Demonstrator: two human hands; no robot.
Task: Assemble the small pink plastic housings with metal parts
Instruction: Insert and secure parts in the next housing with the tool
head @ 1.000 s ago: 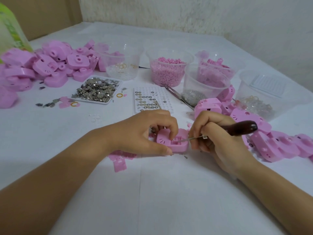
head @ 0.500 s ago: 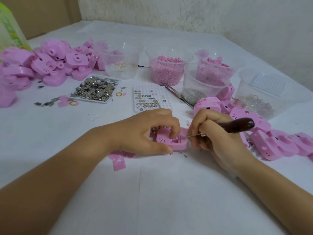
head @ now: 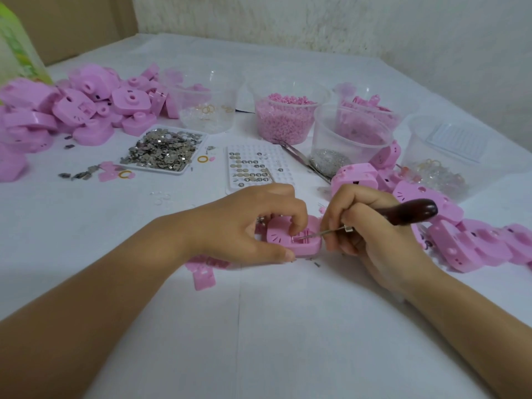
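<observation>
Pink housing sits flat on the tabletop between both hands, its open recess facing up w/ a small metal part inside (too small to tell more). Left hand clamps it, thumb on the near edge, fingers curled over the far side. Right hand is closed round a dark wooden-handled pick; the thin metal tip runs leftward and slightly down into the recess. Housing lies just left of the right hand, long axis roughly left-right, in line w/ the tool. Next move prob. a short push along that axis; slipping off the part is the risk.
</observation>
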